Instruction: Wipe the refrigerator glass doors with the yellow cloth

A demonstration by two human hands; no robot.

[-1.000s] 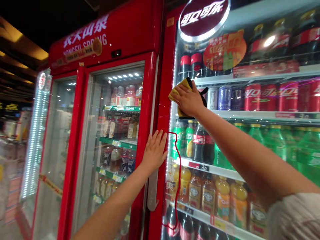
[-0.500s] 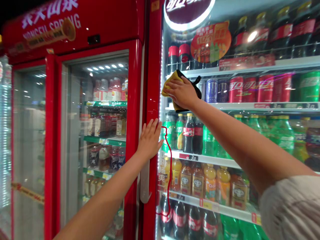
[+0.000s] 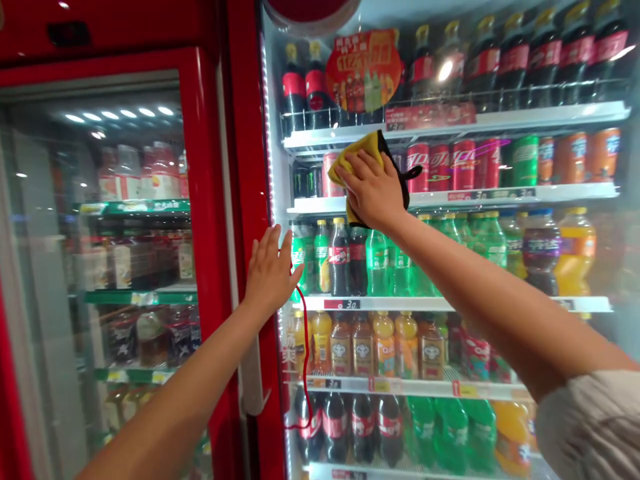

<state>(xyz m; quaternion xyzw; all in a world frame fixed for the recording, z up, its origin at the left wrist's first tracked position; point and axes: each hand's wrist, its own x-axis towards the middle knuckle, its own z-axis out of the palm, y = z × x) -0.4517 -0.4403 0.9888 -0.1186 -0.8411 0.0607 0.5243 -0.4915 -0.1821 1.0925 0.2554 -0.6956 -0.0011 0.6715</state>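
My right hand [image 3: 373, 190] presses a yellow cloth with black edging [image 3: 377, 143] against the glass door [image 3: 320, 257] of the drinks cooler, fingers laid flat over it. A black loop sticks out at the cloth's right side. Behind the glass there, drink cans [image 3: 463, 167] line a shelf. Lower and to the left, my left hand [image 3: 273, 270] rests with spread fingers at the red door frame [image 3: 250, 167], holding nothing. The fingertips reach the edge of the glass.
A second red cooler [image 3: 200, 167] stands on the left, with bottles on its shelves. A long door handle [image 3: 254, 380] runs below my left hand. A round red sticker [image 3: 363, 70] is on the glass above the cloth. A red line [image 3: 305, 353] runs down the glass.
My right hand has moved the cloth rightward across the glass, away from the door's left edge. My left hand stays at the frame. The view has turned to the right.
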